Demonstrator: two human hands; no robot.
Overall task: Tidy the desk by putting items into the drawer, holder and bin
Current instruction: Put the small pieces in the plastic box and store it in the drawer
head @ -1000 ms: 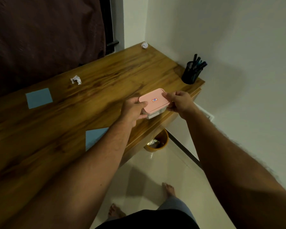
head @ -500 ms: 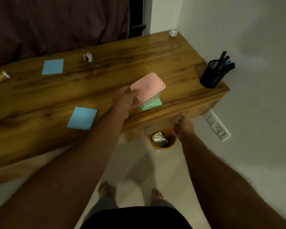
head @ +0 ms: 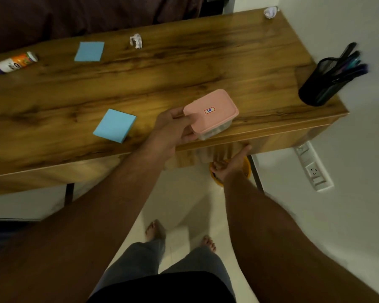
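Note:
My left hand (head: 173, 130) grips the left end of a clear box with a pink lid (head: 211, 112), held at the front edge of the wooden desk (head: 184, 68). My right hand (head: 231, 162) is below the desk edge, thumb up, fingers loosely spread, in front of the blurred drawer front (head: 190, 157) and above the orange bin (head: 248, 169). A black mesh pen holder (head: 317, 88) with several pens stands at the desk's right end. Two blue sticky pads (head: 115, 125) (head: 89, 51), two crumpled paper balls (head: 136, 40) (head: 270, 12) and a glue bottle (head: 17, 62) lie on the desk.
A white wall with a socket strip (head: 313, 167) runs close along the desk's right side. A dark curtain hangs behind the desk. My bare feet stand on the pale tiled floor (head: 184, 204) in front of the desk.
My right hand let go of the pink-lidded box and dropped below the desk edge, then moved up toward the drawer front. My left hand alone keeps hold of the box.

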